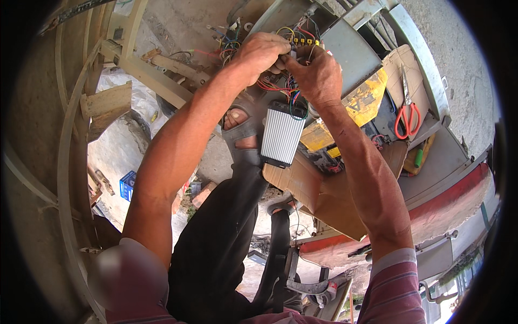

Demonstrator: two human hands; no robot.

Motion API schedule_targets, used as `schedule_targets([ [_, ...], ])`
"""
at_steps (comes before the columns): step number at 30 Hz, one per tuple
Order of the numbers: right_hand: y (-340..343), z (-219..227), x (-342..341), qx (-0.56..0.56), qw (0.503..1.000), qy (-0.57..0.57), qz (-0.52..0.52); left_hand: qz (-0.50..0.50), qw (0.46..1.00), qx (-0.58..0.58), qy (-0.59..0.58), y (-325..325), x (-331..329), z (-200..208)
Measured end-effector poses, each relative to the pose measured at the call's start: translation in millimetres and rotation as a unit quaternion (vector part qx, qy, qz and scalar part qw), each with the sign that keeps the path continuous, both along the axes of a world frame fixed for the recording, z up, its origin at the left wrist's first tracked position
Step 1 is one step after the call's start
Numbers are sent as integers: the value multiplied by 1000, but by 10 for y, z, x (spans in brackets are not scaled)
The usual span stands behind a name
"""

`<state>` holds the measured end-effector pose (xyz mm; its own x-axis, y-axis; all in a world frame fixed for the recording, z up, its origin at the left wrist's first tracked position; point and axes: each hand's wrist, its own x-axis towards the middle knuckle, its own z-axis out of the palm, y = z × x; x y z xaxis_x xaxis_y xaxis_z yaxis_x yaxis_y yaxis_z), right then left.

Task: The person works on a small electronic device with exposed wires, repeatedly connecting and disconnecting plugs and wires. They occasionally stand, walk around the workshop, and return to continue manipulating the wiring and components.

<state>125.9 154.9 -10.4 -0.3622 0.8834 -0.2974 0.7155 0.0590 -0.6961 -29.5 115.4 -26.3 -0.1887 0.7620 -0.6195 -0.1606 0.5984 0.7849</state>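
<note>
My left hand and my right hand meet at the top centre, fingertips pinched together over a bundle of thin coloured wires. A small whitish piece shows between the fingers; its kind is mostly hidden. Just below hangs a silver finned controller box with black ends, its wires rising toward my hands. Right behind my fingers, a row of yellow wire terminals is fixed in an open metal housing. More loose wires spread beside my left hand.
Red-handled scissors lie on cardboard at the right. Near them are a yellow battery-like box and a green-handled tool. A metal frame bar crosses the left, above a blue box. My sandalled foot stands below.
</note>
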Motion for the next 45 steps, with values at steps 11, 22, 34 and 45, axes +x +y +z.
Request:
schedule_targets([
  [11, 46, -10, 12, -6, 1000, 7, 13, -87, 974, 53, 204, -10, -25, -178],
  [22, 201, -124, 125, -116, 986, 118, 37, 43, 997, 63, 24, -131, 82, -102],
  [34, 469, -55, 240, -425, 862, 275, -4, -35, 984, 61, 162, -53, 134, -76],
  [45, 408, 52, 105, -126, 986, 84, 70, -50, 950, 183, 249, -149, 116, -91],
])
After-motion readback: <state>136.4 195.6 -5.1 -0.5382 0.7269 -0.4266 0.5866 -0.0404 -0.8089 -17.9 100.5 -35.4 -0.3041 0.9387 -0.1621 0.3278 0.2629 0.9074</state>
